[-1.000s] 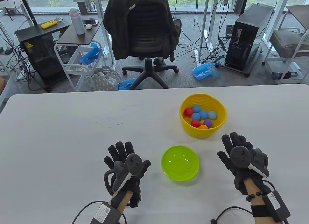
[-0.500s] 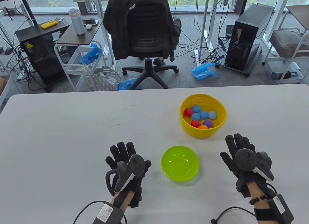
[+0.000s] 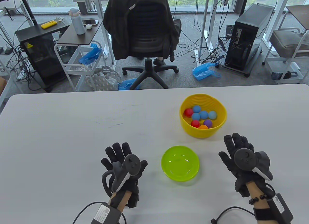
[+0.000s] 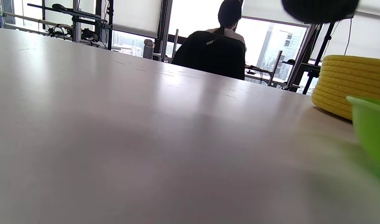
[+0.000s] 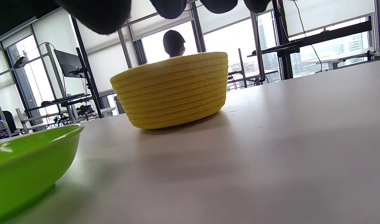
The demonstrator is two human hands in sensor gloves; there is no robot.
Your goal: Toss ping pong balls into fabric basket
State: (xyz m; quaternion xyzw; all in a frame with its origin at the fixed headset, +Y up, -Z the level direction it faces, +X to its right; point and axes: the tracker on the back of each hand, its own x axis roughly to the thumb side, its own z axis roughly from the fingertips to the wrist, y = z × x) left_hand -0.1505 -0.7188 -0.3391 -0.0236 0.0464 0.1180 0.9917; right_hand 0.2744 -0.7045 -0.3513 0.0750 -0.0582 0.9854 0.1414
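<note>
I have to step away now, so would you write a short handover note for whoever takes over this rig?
Left hand: open, fingers spread, holding nothing, left of the green bowl.
Right hand: open, fingers spread, holding nothing, just near of the yellow basket.
Balls: eight show in the basket: four blue, two red, one purple, one orange. The green bowl holds none, and none lie loose on the table.
Done: every ball in view is in the basket.
Left: nothing visible to toss; check for balls out of view.

Table view looks down from above; both wrist views skim low, sharing the yellow basket (image 3: 203,115).
</note>
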